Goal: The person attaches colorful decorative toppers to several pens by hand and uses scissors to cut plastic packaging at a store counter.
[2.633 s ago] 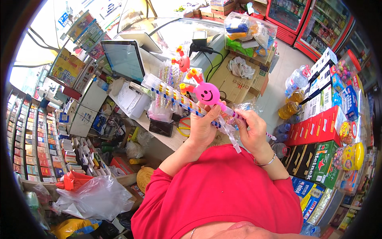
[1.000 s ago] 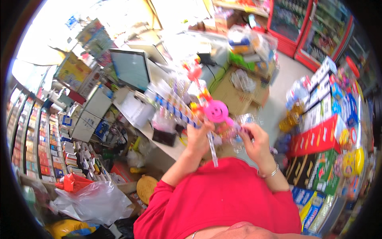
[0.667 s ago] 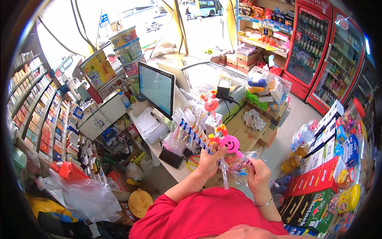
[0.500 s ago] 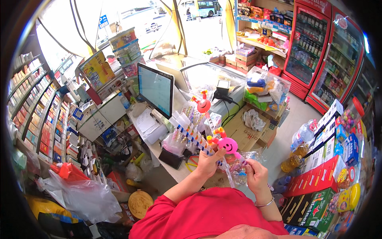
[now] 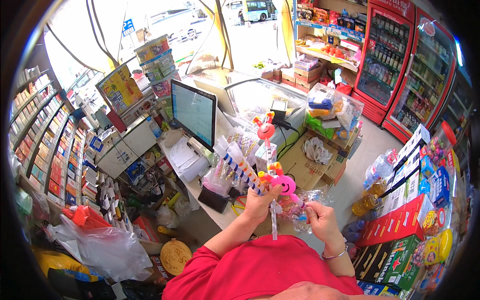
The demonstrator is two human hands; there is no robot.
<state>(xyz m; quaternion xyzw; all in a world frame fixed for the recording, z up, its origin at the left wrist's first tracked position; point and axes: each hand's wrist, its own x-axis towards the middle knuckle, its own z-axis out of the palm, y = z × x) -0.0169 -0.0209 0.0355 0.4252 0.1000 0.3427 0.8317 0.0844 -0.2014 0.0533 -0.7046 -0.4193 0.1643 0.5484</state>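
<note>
My left hand (image 5: 258, 204) is closed around a bundle of striped sticks (image 5: 242, 170), their clear tubes banded in blue, orange and white. A stick with a red-orange smiley head (image 5: 266, 131) rises nearly upright from the same grip. Its clear lower tube (image 5: 274, 222) hangs below my fingers. Beside my left fingers is a pink smiley-headed stick (image 5: 284, 185), tilted down toward the right. My right hand (image 5: 321, 220) pinches the purplish lower end of that pink stick. Orange and yellow knobs (image 5: 274, 168) crowd above the pink head.
A monitor (image 5: 194, 112) stands on the counter, with a black phone (image 5: 213, 199) near its front edge. Behind my hands lie crinkled plastic packs (image 5: 305, 210) and a cardboard sheet (image 5: 312, 167). A clear bin (image 5: 334, 111) sits at the counter's right end; stacked boxes (image 5: 392, 222) flank my right.
The red-orange head has moved right and stands more upright, while its clear lower tube has swung left. My right hand has dropped slightly, still pinching the pink stick.
</note>
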